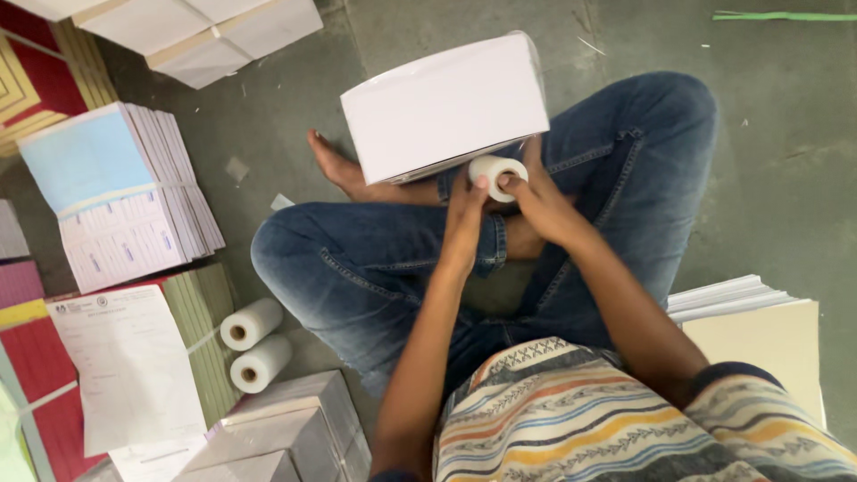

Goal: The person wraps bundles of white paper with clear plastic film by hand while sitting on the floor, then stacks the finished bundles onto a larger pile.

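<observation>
A small film roll (496,175) is held between both hands just under the near edge of a white paper stack (445,107), which is propped on the crossed legs (375,259), presumably so the stack sits within reach and off the floor (786,134). The left hand (464,219) is closed on the roll's near side, thumb tip pressed at the core opening; the other fingers are curled behind and cannot be fully seen. The right hand (540,201) is wrapped round the roll's far side, fingers together, thumb pressed on the roll's rim. A glossy sheen is seen on the stack's right edge, so film appears to be already laid over it; the roll is kept touching or just beside the stack's lower edge, likely to keep the film taut. Two spare rolls (253,344) are laid side by side on the floor at the left, near wrapped bundles (286,428). Printed booklets (116,192) are fanned at the left, more wrapped white stacks (205,31) at top left, and loose sheets with a board (759,326) at the right.
</observation>
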